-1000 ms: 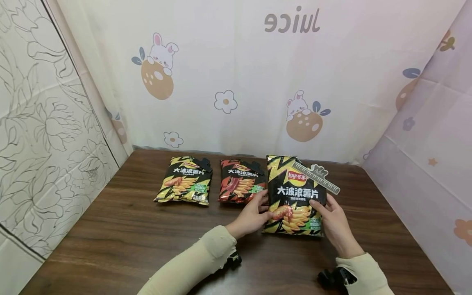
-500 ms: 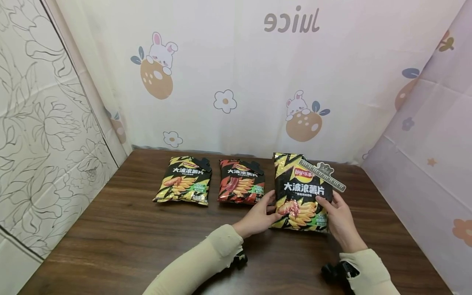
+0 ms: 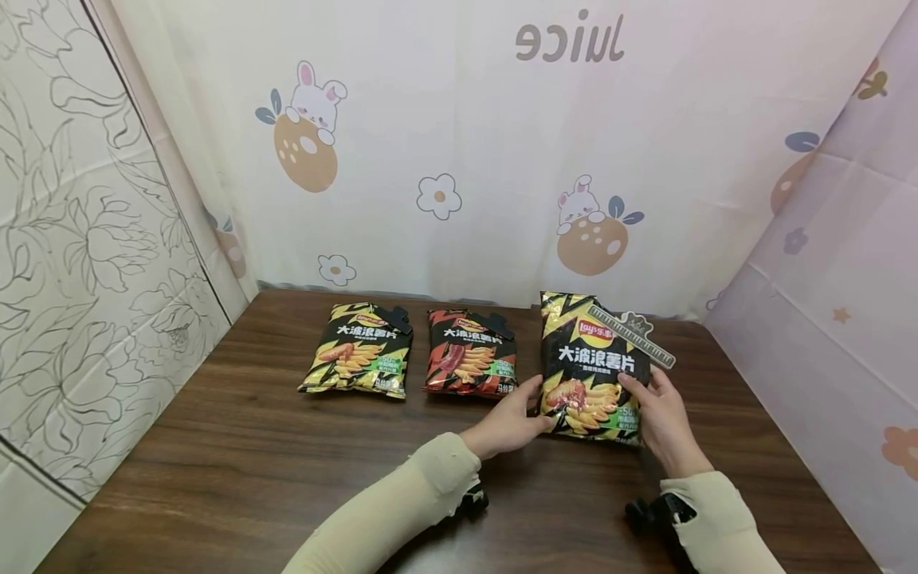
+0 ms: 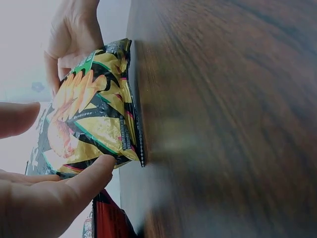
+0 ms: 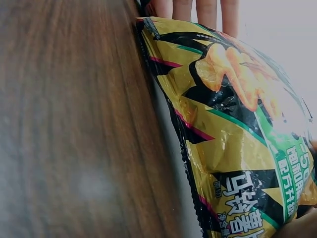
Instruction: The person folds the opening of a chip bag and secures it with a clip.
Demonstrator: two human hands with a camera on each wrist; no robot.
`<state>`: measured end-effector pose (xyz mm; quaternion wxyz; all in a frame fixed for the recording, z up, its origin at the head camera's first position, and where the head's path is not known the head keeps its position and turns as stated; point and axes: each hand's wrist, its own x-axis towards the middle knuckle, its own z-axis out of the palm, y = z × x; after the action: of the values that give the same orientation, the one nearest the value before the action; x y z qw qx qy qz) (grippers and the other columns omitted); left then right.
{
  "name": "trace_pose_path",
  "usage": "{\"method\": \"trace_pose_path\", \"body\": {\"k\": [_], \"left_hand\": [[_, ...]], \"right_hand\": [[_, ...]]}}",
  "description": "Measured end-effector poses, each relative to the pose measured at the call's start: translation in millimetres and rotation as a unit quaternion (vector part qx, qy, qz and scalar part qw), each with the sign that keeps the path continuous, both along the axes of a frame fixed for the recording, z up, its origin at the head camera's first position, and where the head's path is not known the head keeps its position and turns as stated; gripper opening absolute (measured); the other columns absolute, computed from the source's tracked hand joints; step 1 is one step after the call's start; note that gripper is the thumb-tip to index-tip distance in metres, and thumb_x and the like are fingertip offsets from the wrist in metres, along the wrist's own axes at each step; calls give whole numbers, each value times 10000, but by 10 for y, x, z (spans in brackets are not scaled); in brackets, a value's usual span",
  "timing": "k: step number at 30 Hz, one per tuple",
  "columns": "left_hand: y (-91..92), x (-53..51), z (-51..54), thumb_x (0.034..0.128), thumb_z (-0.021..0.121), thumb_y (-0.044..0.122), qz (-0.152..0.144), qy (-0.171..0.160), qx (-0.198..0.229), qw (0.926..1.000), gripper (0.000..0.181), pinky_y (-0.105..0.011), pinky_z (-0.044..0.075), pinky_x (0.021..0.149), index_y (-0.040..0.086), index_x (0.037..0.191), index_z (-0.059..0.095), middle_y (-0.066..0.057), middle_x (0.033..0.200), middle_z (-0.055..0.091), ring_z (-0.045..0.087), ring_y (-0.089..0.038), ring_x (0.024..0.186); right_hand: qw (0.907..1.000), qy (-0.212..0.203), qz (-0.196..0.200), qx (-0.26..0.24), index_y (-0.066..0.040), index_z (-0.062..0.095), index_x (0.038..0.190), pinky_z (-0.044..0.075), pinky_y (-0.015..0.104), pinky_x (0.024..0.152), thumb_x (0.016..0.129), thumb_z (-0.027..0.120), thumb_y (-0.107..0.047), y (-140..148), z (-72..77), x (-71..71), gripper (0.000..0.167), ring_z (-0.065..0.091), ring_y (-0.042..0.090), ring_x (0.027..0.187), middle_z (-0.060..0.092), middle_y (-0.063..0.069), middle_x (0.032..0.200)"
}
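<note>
A black-and-yellow bag of potato chips (image 3: 588, 359) is held between both hands at the right of the table, in the head view. A clear ruler-like clip (image 3: 633, 336) crosses its upper right corner. The left hand (image 3: 511, 418) grips the lower left side, thumb on the front, its fingers partly hidden by the bag. On the right side, the right hand (image 3: 667, 418) holds the edge with its thumb on the front and fingers behind. In the left wrist view, the bag's bottom edge (image 4: 136, 124) faces the tabletop; I cannot tell whether they touch.
A red chip bag (image 3: 469, 359) and another black-and-yellow chip bag (image 3: 358, 355) lie to the left, each with a black clip at its top right. A patterned curtain (image 3: 473, 119) hangs behind the brown wooden table (image 3: 251, 478). Side panels flank the table.
Both hands have carried the black-and-yellow chip bag right and slightly toward the curtain, away from the red bag. The two other bags have stayed put.
</note>
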<state>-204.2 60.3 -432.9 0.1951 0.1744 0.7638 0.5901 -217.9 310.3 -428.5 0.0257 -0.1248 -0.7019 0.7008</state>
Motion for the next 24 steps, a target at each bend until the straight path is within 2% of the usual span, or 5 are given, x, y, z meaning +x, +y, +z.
{"method": "trace_pose_path", "body": {"k": [8,15,20,24], "left_hand": [[39,-13,-9,975,609,189,72,38,-110,9999,691,-463,388,1108,125,1559,245,-110,1563,352,382,-289,1425],[82,-32,-16,971,619,211,44,88,-172,9998,696,-468,379,1114,123,1556,253,-93,1585,323,372,-303,1430],[126,-37,-22,955,644,220,144,23,-278,9995,721,-474,361,1128,146,1557,256,-50,1597,307,339,-285,1449],[152,-51,-22,945,656,214,189,54,-318,9993,735,-464,345,1141,133,1557,256,-63,1597,307,323,-267,1458]], "right_hand": [[9998,-119,-145,-37,-188,340,1463,507,140,781,939,664,-307,12,-4,-115,628,573,-79,909,516,-171,1082],[9992,-196,-332,-55,-219,411,1396,489,119,786,939,667,-278,17,-31,-197,528,541,-74,944,497,-165,1117],[9989,-295,-348,77,-185,352,1476,475,114,784,946,652,-304,41,-43,-262,620,509,-46,971,467,-147,1163],[9981,-382,-432,208,-153,309,1521,464,110,778,943,652,-329,52,-55,-315,695,479,-19,1006,455,-103,1246]]}}
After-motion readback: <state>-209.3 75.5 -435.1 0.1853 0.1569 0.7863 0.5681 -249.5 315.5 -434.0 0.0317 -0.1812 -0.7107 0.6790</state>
